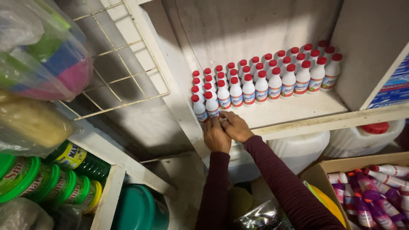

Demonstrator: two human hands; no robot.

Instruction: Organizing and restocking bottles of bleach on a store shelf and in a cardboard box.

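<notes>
Your left hand (216, 135) and right hand (235, 126) meet at the front edge of the shelf (289, 111), fingers curled together just below the nearest bottle (212, 104); whether they grip anything, you cannot tell. White, red-capped bottles stand upright in rows across the shelf. A box (317, 172) of purple bottles sits lower right.

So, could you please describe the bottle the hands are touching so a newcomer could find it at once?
On the pale shelf, rows of white, red-capped bottles run diagonally. Both hands meet at the front left end. The bottle just above the fingertips is it, second from left in the front row.
</notes>
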